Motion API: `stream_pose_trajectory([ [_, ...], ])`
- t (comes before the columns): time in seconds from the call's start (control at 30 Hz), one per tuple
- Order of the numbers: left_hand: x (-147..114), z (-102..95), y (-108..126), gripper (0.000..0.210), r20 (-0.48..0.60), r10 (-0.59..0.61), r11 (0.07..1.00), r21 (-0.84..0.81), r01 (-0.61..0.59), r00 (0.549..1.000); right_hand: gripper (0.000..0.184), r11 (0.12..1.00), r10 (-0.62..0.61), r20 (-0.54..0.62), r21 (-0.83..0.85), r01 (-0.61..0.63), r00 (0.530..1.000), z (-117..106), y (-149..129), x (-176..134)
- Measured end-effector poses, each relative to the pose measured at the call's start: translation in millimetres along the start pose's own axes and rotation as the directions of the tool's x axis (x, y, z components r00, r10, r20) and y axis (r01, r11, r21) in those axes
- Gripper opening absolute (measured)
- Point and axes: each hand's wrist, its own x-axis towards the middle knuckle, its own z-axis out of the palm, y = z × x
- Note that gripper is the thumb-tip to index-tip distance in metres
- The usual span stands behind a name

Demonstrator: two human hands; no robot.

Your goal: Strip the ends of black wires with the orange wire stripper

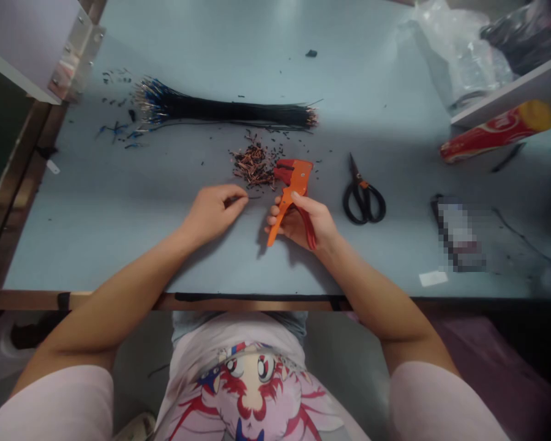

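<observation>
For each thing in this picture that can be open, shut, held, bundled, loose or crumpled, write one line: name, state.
Left hand, pinching a thin wire
Right hand, gripping
Orange wire stripper, held, handles apart
Scissors, blades shut
Black wire bundle, gathered, left end fanned
Clippings, loosely heaped
Red canister, yellow lid on
Plastic bag, crumpled

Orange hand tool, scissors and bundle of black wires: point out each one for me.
Orange hand tool (pixel 298 179): head view, on the upper part of its orange body.
Scissors (pixel 362 184): head view, on the orange part between blades and handles.
Bundle of black wires (pixel 229 113): head view, on its black middle stretch.
</observation>
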Motion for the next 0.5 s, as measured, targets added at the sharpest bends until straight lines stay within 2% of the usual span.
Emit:
stream_pose_trajectory([
  [0.07,-1.4,5.2,1.4,0.017,0.020,0.049,0.998,-0.027,-0.048,0.999,0.020,1.000,0.001,-0.001,0.002,-0.001,1.000,-0.3,0.6,0.7],
  [0.17,-0.2,8.0,0.2,0.016,-0.111,0.071,0.995,-0.057,-0.078,0.991,0.019,1.000,-0.012,-0.001,0.002,0.012,1.000,-0.1,1.0,0.8],
  [0.3,2.2,5.1,-0.1,0.015,-0.272,-0.015,0.992,-0.125,-0.019,0.962,0.017,1.000,-0.010,-0.014,-0.002,0.010,1.000,0.3,1.0,0.6],
  [0.5,2.3,4.8,2.6,0.015,-0.305,-0.086,0.980,-0.198,0.025,0.948,0.015,1.000,0.008,-0.041,-0.011,-0.008,0.999,1.0,0.6,0.6],
])
